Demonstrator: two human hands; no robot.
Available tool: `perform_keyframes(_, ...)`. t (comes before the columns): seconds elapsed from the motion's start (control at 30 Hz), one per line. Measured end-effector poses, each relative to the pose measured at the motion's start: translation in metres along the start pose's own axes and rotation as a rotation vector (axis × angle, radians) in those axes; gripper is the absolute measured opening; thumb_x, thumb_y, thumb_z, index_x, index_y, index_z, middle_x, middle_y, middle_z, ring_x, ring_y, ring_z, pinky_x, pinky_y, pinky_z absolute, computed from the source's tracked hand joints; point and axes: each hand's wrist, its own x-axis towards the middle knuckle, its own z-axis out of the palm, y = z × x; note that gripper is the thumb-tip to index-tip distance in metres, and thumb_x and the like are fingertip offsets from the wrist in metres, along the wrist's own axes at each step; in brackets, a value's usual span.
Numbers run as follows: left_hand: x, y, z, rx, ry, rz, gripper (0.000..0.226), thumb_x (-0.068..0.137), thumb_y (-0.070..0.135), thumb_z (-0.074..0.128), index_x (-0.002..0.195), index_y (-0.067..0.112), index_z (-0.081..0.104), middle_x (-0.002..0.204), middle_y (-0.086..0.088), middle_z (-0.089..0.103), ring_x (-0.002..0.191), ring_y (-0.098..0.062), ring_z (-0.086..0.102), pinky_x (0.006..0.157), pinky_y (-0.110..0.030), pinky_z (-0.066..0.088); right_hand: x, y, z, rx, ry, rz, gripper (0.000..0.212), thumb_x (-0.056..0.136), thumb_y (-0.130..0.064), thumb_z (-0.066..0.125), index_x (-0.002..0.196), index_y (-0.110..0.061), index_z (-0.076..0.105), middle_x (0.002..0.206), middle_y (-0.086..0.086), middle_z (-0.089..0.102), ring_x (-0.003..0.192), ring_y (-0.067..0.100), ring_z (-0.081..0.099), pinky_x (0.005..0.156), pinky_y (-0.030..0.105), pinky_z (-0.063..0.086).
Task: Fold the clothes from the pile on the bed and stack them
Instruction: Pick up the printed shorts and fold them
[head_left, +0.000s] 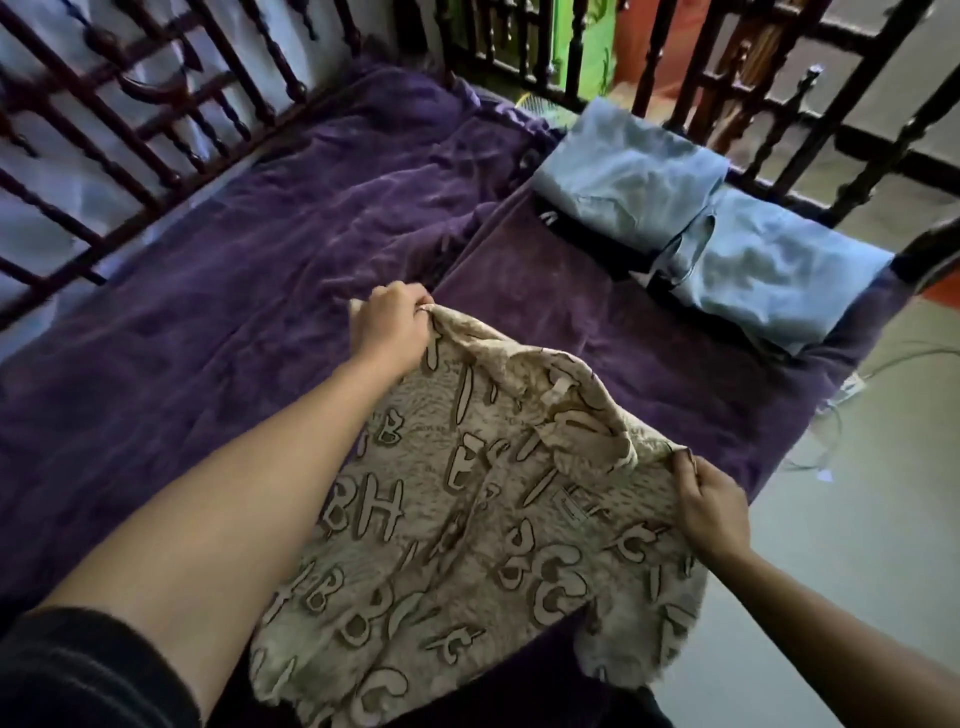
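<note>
Beige shirt (467, 545) btm cut off; dark garment (597, 240) mostly under blue clothes (634, 171).

A home bedroom: a bed (260, 291) with purple sheet, dark turned-wood railings (171, 104) around it.

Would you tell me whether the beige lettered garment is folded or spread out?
Spread out, not folded: the left hand and right hand hold the beige lettered garment stretched open by its upper edge.

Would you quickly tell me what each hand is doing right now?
Left hand: closed, gripping the far edge of the beige letter-print garment.
Right hand: closed, pinching the same garment's edge.
</note>
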Motion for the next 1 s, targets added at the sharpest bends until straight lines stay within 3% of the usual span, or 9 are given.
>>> perform_keyframes(0.17,0.065,0.055,0.07,-0.113,0.002,-0.018,0.028,0.09,0.022,0.057,0.118,0.019,0.062,0.117,-0.008,0.058,0.113,-0.028,0.05,0.095,-0.043,0.039,0.112,0.038,-0.006,-0.158,-0.012,0.127,0.051,0.098,-0.051,0.035,0.074,-0.011,0.055,0.082,0.013,0.062,0.087,0.034,0.056,0.071,0.038,0.037)
perform_keyframes(0.33,0.036,0.017,0.094,-0.146,-0.102,-0.193,0.024,0.091,0.019,0.057,0.114,0.013,0.062,0.115,-0.015,0.056,0.109,-0.034,0.051,0.092,-0.042,0.043,0.153,0.034,-0.006,-0.516,-0.226,0.187,0.039,0.092,-0.053,0.043,0.119,-0.027,0.053,0.119,0.01,0.062,0.11,0.034,0.056,0.081,0.04,0.042)
perform_keyframes(0.47,-0.039,-0.047,0.099,-0.112,-0.247,-0.472,0.024,0.091,0.016,0.058,0.113,0.012,0.064,0.114,-0.015,0.06,0.107,-0.034,0.055,0.092,-0.042,0.045,0.152,-0.02,0.027,-0.715,-0.322,-0.15,0.044,0.091,-0.035,0.05,0.133,-0.022,0.045,0.129,0.012,0.051,0.114,0.034,0.047,0.085,0.043,0.045)
perform_keyframes(0.6,-0.11,-0.098,0.105,-0.09,-0.333,-0.726,0.016,0.091,0.02,0.055,0.102,0.016,0.066,0.11,-0.012,0.063,0.101,-0.033,0.059,0.081,-0.038,0.049,0.136,-0.1,0.091,-0.679,-0.515,-0.548,0.031,0.096,-0.032,0.05,0.124,-0.021,0.057,0.125,0.004,0.058,0.108,0.021,0.055,0.076,0.029,0.041)
perform_keyframes(0.77,-0.147,-0.163,0.131,-0.106,-0.21,-0.971,0.022,0.091,0.021,0.054,0.103,0.01,0.068,0.112,-0.02,0.064,0.104,-0.038,0.059,0.087,-0.044,0.049,0.136,-0.185,0.2,-0.591,-0.581,-0.933,0.023,0.096,-0.02,0.047,0.108,-0.012,0.064,0.108,0.009,0.063,0.096,0.029,0.061,0.072,0.033,0.049)
perform_keyframes(0.83,-0.151,-0.188,0.147,-0.052,-0.158,-1.075,0.031,0.092,0.026,0.052,0.118,0.015,0.062,0.122,-0.021,0.056,0.112,-0.04,0.053,0.093,-0.047,0.046,0.147,-0.208,0.246,-0.568,-0.541,-1.012,0.026,0.091,-0.015,0.051,0.114,-0.01,0.061,0.118,0.012,0.06,0.11,0.032,0.054,0.082,0.037,0.045)
perform_keyframes(0.9,-0.157,-0.205,0.164,-0.036,-0.152,-1.198,0.044,0.092,0.034,0.052,0.134,0.022,0.049,0.131,-0.02,0.048,0.118,-0.041,0.046,0.097,-0.048,0.039,0.163,-0.216,0.279,-0.659,-0.594,-0.987,0.045,0.087,-0.018,0.057,0.132,-0.016,0.049,0.136,0.013,0.049,0.125,0.033,0.045,0.094,0.04,0.041)
perform_keyframes(0.97,-0.168,-0.214,0.178,-0.164,-0.146,-1.282,0.045,0.089,0.03,0.058,0.132,0.018,0.052,0.127,-0.019,0.055,0.113,-0.039,0.053,0.091,-0.044,0.044,0.175,-0.21,0.293,-0.932,-0.662,-0.892,0.054,0.086,-0.029,0.062,0.136,-0.026,0.043,0.133,0.012,0.051,0.119,0.034,0.05,0.086,0.04,0.043)
perform_keyframes(1.0,-0.174,-0.213,0.182,-0.25,-0.117,-1.285,0.034,0.087,0.024,0.061,0.119,0.013,0.061,0.115,-0.018,0.063,0.104,-0.036,0.059,0.082,-0.04,0.047,0.178,-0.203,0.292,-1.066,-0.669,-0.843,0.048,0.085,-0.034,0.063,0.13,-0.027,0.049,0.124,0.011,0.057,0.111,0.033,0.056,0.079,0.037,0.044)
